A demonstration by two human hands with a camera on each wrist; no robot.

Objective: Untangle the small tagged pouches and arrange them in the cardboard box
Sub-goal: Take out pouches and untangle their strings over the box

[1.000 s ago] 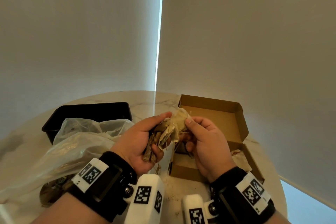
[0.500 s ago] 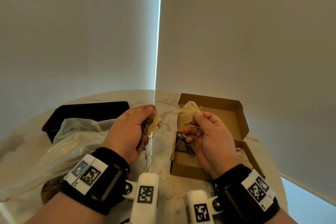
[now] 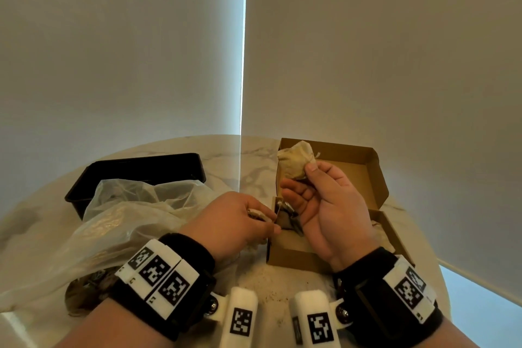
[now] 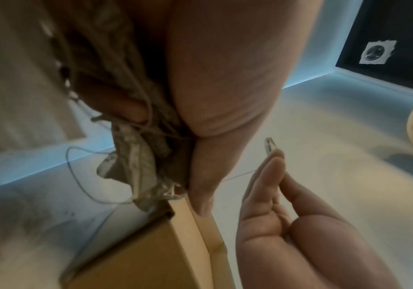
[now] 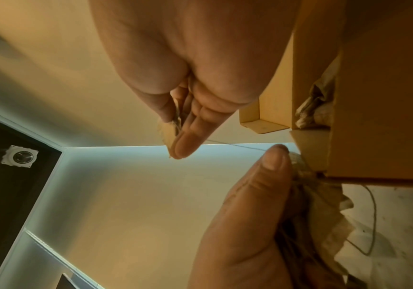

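My right hand (image 3: 299,178) pinches a single tan pouch (image 3: 295,162) and holds it up over the open cardboard box (image 3: 285,258). My left hand (image 3: 268,223) sits lower, by the box's near left corner, and grips a bundle of tangled pouches (image 3: 258,215). In the left wrist view the bundle (image 4: 138,166) hangs from the curled fingers with loose strings. A thin string runs taut from the pouch (image 5: 166,135) in the right hand (image 5: 175,136) across to the left thumb (image 5: 269,176). Other pouches (image 3: 378,232) lie in the box at its right side.
A crumpled clear plastic bag (image 3: 127,220) lies left of my left hand, with a black tray (image 3: 135,169) behind it. Everything stands on a round marble table (image 3: 248,155). Crumbs (image 3: 271,282) dot the table before the box. The box lid (image 3: 353,167) stands open at the back.
The hands have drawn apart. The right hand rose with one pouch pulled from the bundle; the left hand sank with the rest toward the box's near left corner.
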